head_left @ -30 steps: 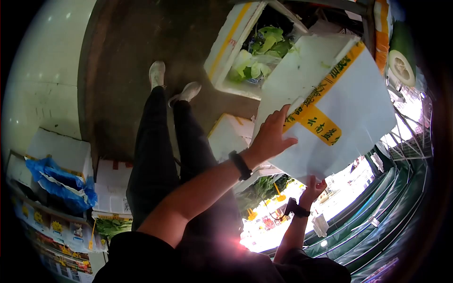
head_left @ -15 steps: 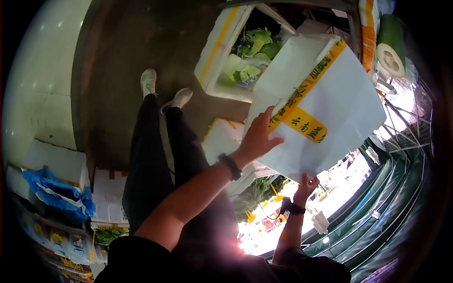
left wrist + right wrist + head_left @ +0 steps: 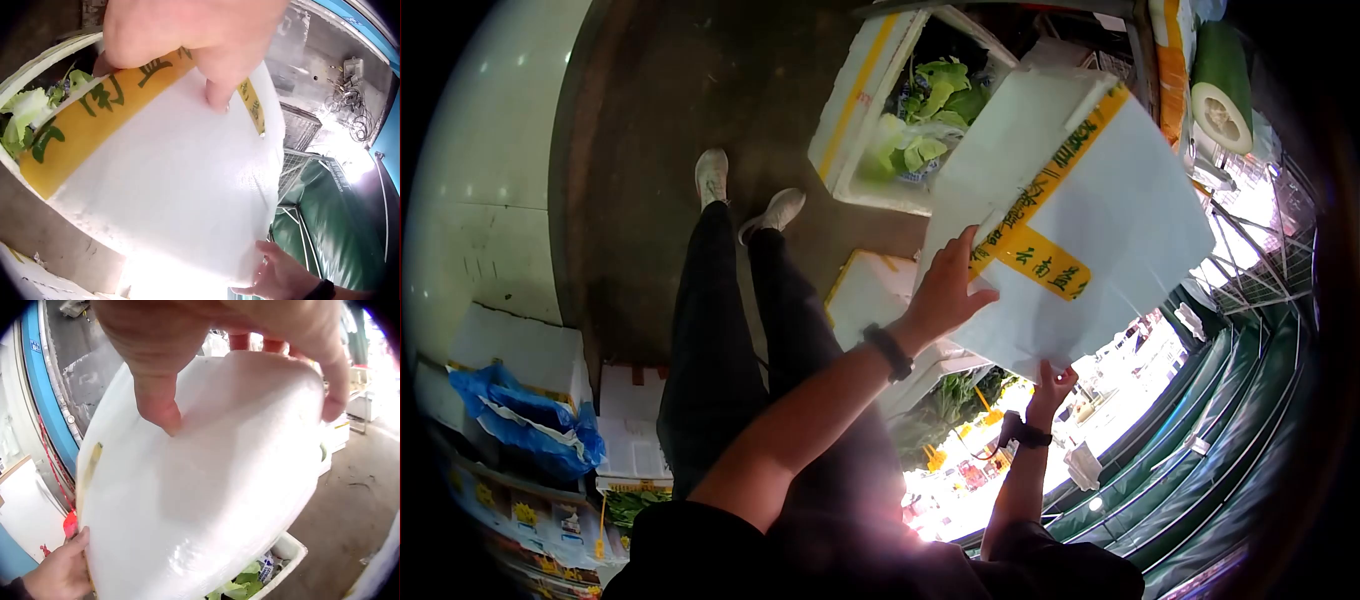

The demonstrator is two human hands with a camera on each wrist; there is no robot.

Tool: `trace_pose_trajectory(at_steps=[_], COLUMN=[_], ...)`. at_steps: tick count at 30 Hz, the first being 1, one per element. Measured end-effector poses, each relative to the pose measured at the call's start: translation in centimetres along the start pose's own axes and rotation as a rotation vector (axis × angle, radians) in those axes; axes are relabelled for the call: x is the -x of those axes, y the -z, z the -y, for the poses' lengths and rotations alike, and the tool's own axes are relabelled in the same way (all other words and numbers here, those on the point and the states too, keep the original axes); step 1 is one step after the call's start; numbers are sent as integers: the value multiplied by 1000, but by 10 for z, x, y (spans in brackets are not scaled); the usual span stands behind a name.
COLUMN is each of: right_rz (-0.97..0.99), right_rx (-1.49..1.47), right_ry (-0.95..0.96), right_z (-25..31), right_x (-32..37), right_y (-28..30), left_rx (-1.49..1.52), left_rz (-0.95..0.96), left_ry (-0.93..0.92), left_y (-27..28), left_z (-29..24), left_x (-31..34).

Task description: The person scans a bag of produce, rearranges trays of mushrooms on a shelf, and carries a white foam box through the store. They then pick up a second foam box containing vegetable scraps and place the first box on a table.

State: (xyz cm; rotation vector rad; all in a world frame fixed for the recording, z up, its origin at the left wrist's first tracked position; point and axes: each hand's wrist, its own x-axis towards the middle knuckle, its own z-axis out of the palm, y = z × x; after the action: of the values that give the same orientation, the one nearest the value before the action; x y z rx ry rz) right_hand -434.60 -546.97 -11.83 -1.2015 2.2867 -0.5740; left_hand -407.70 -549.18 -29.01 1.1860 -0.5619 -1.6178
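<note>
A white foam box point(image 3: 1135, 210) with yellow tape point(image 3: 1045, 262) bearing dark green characters is held up at a tilt in front of the person. My left hand point(image 3: 945, 290) grips it by the taped edge. In the left wrist view, the left thumb point(image 3: 219, 94) lies on the white face and the other fingers go over the edge, partly hidden. At the lower corner, my right hand point(image 3: 1050, 390) holds the same box. The right thumb point(image 3: 159, 409) presses the bare face in the right wrist view, with fingers reaching over the far edge.
Beyond the held box stands an open foam box point(image 3: 835, 130) containing leafy greens point(image 3: 945, 95). A cut winter melon point(image 3: 1222, 100) lies at upper right. More white boxes, one with blue plastic point(image 3: 525, 420), stand at lower left. Green tarpaulin point(image 3: 1190, 470) hangs at right.
The head view has shifted slightly, so the surroundings and held box appear a little further left. Both hands keep their grip on the foam box at the same places.
</note>
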Motion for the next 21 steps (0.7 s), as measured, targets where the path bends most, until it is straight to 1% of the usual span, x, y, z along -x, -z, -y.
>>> trace_pose_trajectory(at_steps=[2, 5, 8, 9, 11, 12, 15, 16, 19, 21], right_rz=[-1, -34, 3, 11, 30, 31, 43, -1, -33, -14], right_rx=[-14, 4, -28, 7, 77, 34, 10, -24, 74, 127], right_ry=[-43, 14, 74, 57, 27, -6, 29, 39, 91, 68], right_z=[0, 2, -4, -8, -13, -15, -10, 1, -12, -16], right_x=[4, 11, 5, 1, -3, -2, 7, 14, 10, 8], right_y=[-5, -9, -3, 1, 4, 3, -6, -16, -6, -2], left_rx=[9, 9, 37, 54, 3, -23, 7, 20, 40, 21], left_rz=[7, 4, -8, -9, -80, -121, -75, -71, -69, -92], left_ry=[8, 3, 25, 40, -8, -32, -12, -31, -51, -52], left_y=[3, 4, 1, 0, -4, -5, 11, 13, 9, 6], left_z=[7, 4, 4, 6, 17, 22, 6, 5, 4, 16], left_x=[-1, 4, 5, 4, 5, 6, 7, 5, 9, 10])
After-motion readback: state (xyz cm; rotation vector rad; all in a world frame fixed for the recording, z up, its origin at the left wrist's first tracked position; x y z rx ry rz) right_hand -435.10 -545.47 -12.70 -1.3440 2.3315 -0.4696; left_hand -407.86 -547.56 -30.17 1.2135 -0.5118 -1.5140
